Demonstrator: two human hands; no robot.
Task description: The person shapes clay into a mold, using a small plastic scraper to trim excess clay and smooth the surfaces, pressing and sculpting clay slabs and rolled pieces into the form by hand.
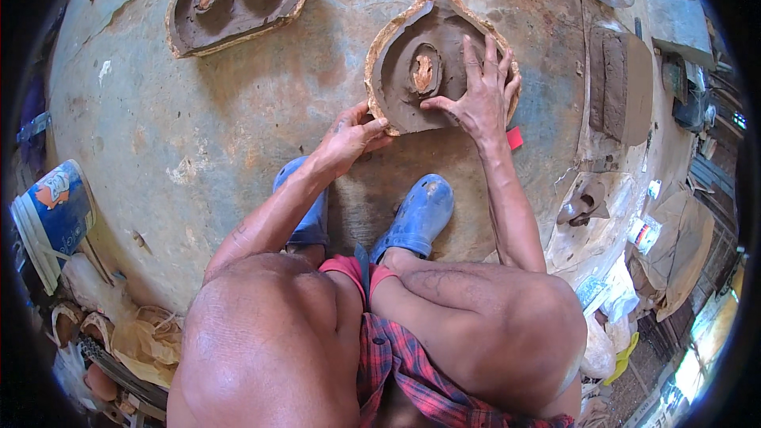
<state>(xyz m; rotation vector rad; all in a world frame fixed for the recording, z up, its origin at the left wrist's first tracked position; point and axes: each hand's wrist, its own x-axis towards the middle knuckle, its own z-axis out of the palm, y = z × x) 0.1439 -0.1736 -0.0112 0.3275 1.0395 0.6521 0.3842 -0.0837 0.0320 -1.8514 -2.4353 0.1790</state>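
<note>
In front of me on the floor lies a mould [376, 40] with a rough, pale tan rim, pointed at its far end. Dark grey-brown clay [396, 111] lines its inside, around a raised oval collar with an orange-brown centre [423, 73]. My left hand [349, 141] grips the near left corner of the rim between thumb and fingers. Over the right side of the lining, my right hand [479, 99] is spread, its fingertips on the clay near the right wall and its thumb stretched toward the collar. Nothing is held in it.
A second clay-lined mould [186, 46] with two collars sits at the far left. To the right are a clay block [625, 87], a clay lump [583, 200] and a small red piece [515, 138]. A blue bucket [59, 214] stands left; my blue clogs [420, 210] are close below the mould.
</note>
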